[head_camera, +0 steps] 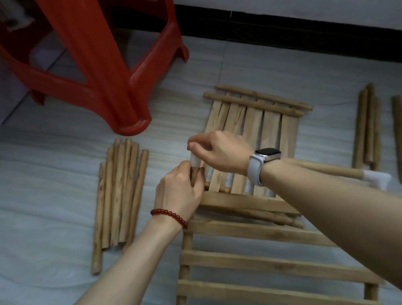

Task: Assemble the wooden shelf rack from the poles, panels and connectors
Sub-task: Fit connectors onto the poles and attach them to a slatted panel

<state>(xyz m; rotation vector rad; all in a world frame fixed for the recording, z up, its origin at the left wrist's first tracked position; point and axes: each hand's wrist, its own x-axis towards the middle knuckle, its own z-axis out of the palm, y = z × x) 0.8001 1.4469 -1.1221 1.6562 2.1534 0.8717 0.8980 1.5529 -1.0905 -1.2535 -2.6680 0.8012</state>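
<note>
On the floor, largest first:
Stool: red plastic stool (pixel 108 62) stands far left; one foot just beside the pole bundle.
Near panel (pixel 259 266): slats crosswise, long axis running away from the person; its far end meets the far panel (pixel 250 126), whose slats run lengthwise toward the wall.
Pole bundle (pixel 117 193): long axes pointing away; bare floor to its left.
Right poles (pixel 366 129): same heading; open floor around them.
Right hand (pixel 220 152): fingers pinching the white connector (pixel 195 162), upright.
Left hand (pixel 181 190): curled round the pole (pixel 194 176) under the connector.
</note>
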